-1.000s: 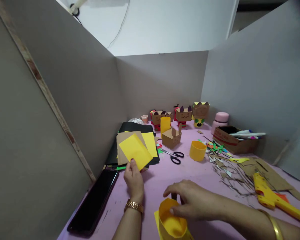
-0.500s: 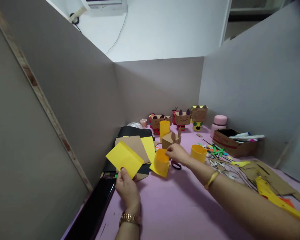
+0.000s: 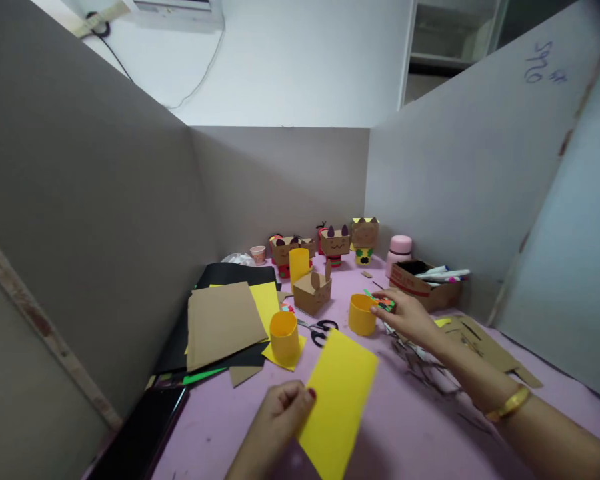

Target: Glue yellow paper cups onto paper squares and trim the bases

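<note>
The left hand (image 3: 280,417) is low in the foreground, thumb and fingers pinched on the left edge of a yellow paper sheet (image 3: 337,400). The sheet is a long rectangle held just above the pink table (image 3: 230,427); its long axis runs from the near end at the bottom of the view up and slightly right, so the far short edge points toward the back of the booth. It tilts a little, the far right corner highest.

The right hand (image 3: 405,317) reaches farther out, palm down, fingers loosely curled, fingertips touching the rim of a short yellow paper ring (image 3: 362,313) that stands upright on the table. Whether it actually grips the ring I cannot tell. A gold bangle (image 3: 510,403) sits on that wrist.

Left of the ring lie scissors (image 3: 321,330), then a taller yellow paper cylinder (image 3: 284,337) standing upright on a yellow scrap. Beside that is a brown card sheet (image 3: 223,323) atop black paper. A dark phone (image 3: 135,440) lies at the near left edge. Behind stand a small cardboard box with ears (image 3: 312,293), cardboard figures (image 3: 336,243) along the back wall, and a carton of markers (image 3: 423,283) on the right.
</note>
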Demonstrator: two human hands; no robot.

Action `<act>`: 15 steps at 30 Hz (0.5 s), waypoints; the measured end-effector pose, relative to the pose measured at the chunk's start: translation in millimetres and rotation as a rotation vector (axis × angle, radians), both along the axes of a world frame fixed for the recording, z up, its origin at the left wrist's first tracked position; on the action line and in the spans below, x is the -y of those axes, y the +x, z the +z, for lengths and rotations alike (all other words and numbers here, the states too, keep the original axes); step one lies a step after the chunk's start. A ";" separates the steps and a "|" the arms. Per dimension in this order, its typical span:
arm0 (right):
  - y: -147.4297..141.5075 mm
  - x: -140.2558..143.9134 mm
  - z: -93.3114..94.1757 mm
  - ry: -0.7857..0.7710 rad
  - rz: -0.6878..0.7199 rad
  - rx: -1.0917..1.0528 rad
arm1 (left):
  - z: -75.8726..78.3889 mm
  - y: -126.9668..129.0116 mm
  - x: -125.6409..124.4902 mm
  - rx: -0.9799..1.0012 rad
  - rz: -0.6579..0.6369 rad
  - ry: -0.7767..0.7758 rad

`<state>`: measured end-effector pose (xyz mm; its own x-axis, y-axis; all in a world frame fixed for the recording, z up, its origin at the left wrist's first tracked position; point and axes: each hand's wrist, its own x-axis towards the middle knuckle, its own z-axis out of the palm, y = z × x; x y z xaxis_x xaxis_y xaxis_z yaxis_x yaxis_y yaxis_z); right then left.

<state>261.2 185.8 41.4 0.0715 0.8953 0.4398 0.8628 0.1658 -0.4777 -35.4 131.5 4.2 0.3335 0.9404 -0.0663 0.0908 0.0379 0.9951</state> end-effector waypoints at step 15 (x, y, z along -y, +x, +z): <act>-7.3 76.4 15.7 -0.081 0.185 0.088 | -12.4 41.8 64.5 -0.831 -0.238 0.634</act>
